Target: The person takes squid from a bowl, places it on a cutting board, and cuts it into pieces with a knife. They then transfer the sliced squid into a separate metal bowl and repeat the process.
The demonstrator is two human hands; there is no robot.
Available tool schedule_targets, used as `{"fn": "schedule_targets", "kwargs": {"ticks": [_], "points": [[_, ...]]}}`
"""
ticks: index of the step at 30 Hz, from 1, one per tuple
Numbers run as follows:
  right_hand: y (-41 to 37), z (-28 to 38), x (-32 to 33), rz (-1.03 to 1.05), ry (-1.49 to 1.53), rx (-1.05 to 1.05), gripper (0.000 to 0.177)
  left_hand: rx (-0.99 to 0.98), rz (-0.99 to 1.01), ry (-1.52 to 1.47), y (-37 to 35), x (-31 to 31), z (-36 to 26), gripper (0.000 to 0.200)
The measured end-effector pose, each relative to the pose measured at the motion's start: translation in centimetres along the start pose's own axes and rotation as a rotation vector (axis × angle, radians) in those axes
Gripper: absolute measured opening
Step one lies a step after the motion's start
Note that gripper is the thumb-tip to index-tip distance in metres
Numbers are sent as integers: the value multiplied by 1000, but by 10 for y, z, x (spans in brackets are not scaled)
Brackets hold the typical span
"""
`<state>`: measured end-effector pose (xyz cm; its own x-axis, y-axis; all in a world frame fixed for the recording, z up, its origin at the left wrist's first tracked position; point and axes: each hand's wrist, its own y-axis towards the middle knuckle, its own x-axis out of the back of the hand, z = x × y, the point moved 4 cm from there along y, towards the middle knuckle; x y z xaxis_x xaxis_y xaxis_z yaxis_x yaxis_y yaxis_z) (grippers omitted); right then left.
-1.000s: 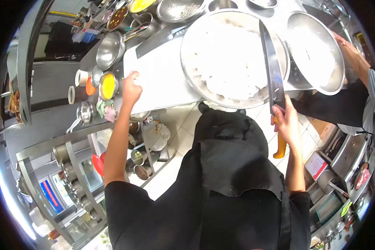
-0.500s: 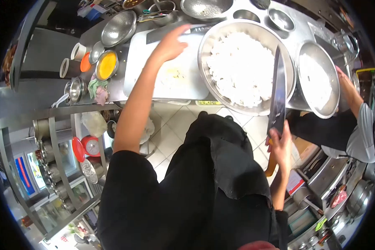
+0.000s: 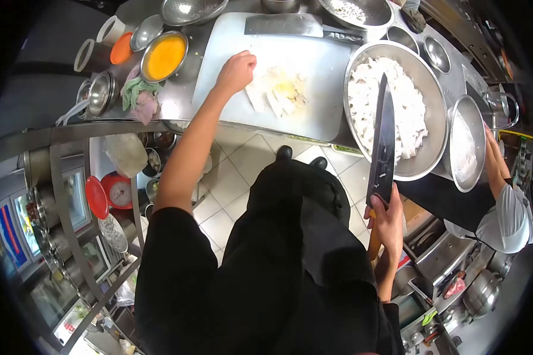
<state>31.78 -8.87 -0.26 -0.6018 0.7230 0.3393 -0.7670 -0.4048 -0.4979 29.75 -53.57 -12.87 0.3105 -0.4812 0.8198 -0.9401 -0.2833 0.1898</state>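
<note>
In my right hand (image 3: 388, 222) is a long, dark-bladed knife (image 3: 383, 136) with a yellow-orange handle. Its blade points away from me and overlaps the near-left rim of a big metal bowl (image 3: 435, 112) full of white chopped pieces (image 3: 397, 100). My left hand (image 3: 237, 72) is over the left half of a white cutting board (image 3: 219, 59), fingers curled in; whatever may be inside them is hidden. Just right of it, white slices and yellowish bits (image 3: 285, 94) lie on the board. A cleaver (image 3: 284, 25) lies flat along the board's far edge.
At right, a co-worker's hand (image 3: 496, 151) holds a tilted metal bowl (image 3: 468, 142) with white contents. To the left are a bowl of orange-yellow liquid (image 3: 166, 56), cloths (image 3: 141, 97) and stacked metal bowls (image 3: 100, 94). More metal bowls (image 3: 361, 12) line the far side.
My left hand has gone from an outstretched finger near the cleaver to a curled hand lower on the board. The view has shifted. The co-worker's bowl is tipped more steeply.
</note>
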Motion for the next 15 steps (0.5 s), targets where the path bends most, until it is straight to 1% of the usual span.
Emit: {"fn": "schedule_targets", "kwargs": {"ticks": [1, 3, 4, 6, 7, 9, 10, 12, 13, 15], "points": [[0, 5, -4, -18, 20, 4, 40, 0, 3, -6, -11, 10, -3, 10], [-1, 9, -12, -48, 59, 0, 40, 59, 190, -38, -35, 18, -7, 15], [-3, 8, -15, -62, 83, -24, 40, 57, 201, -45, -50, 18, -13, 15], [-4, 8, -20, -84, 103, -57, 41, -226, 52, -16, -71, 20, -33, 25], [-4, 11, -23, -89, 83, -47, 41, -226, 57, -24, -70, 20, -35, 25], [-3, 19, -31, -93, 63, -50, 40, -150, 212, 47, -67, 18, -36, 33], [-2, 26, -34, -86, 21, -49, 40, -152, 221, 40, -63, 15, -35, 33], [0, 33, -39, -95, -15, -61, 40, -158, 277, 151, -46, 2, -30, 32], [1, 30, -38, -96, -19, -70, 40, -156, 284, 144, -37, -3, -28, 32], [2, 23, -39, -17, -9, -53, 40, -96, 349, 172, -24, -9, -20, 25]]}}
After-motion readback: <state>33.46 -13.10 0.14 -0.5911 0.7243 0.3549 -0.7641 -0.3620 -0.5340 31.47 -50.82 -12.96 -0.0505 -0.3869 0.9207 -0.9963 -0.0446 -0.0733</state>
